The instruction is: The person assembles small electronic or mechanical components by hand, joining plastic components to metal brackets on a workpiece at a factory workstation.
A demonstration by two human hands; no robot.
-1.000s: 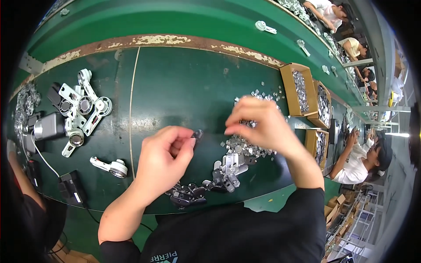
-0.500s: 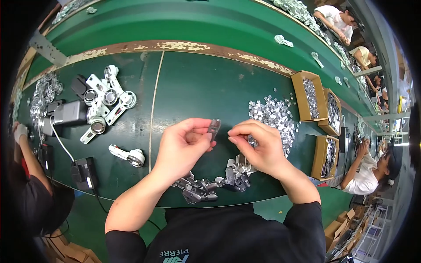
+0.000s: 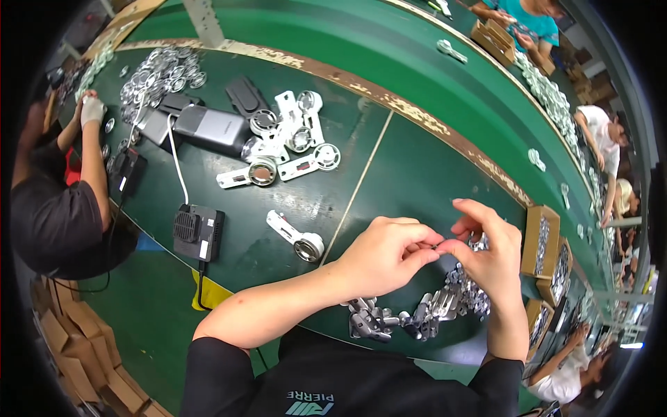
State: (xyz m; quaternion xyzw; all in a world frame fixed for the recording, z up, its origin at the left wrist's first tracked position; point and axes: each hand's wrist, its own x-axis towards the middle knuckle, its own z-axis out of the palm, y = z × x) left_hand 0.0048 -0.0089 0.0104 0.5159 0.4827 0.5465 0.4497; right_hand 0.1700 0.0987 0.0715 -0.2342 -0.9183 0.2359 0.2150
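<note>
My left hand (image 3: 389,254) is closed in a pinch at the middle of the bench. Between its fingertips only a dark sliver of a small translucent grey oval plastic piece (image 3: 435,247) shows. My right hand (image 3: 492,251) has its thumb pressed to that piece, while its other fingers are raised and apart. Below the hands lie a heap of grey and dark oval pieces (image 3: 368,323) and some shiny elongated pieces (image 3: 436,306). A pile of small silvery bits (image 3: 476,295) is partly hidden behind my right hand. One white handheld part with a round end (image 3: 308,247) lies left of my left hand.
Several white round-ended parts (image 3: 299,139) lie around a grey-black box-shaped device (image 3: 212,131). Nearer stands a black cabled unit (image 3: 198,233). Silvery rings (image 3: 163,73) are heaped far left. Cardboard boxes (image 3: 540,240) line the right. A co-worker (image 3: 62,201) sits at left; a green conveyor (image 3: 333,48) runs behind.
My view has turned left, so the bench things shift rightward. My hands have come together; my right thumb now touches the piece in my left fingers, which is mostly hidden.
</note>
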